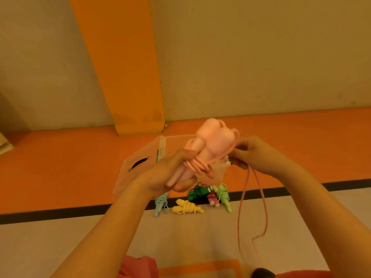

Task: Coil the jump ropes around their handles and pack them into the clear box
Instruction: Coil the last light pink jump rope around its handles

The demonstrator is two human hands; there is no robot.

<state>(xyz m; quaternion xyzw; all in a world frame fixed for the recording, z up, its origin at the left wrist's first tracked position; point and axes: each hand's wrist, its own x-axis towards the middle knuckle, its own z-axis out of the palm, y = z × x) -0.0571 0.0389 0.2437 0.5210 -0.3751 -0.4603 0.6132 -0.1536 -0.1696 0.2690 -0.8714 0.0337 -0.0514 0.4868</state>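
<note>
Mid-frame, your left hand (176,173) grips the pink plastic jump-rope handles (192,157) steady so your right hand (251,153) can pinch and wind the thin pink cord (244,197).

My left hand (170,173) holds the two pink handles (200,155) together. A few loops of pink rope (244,199) go around them. My right hand (253,153) pinches the rope, and the rest hangs down. The clear box (140,163) sits behind, with more ropes (187,206) bundled near it.
</note>
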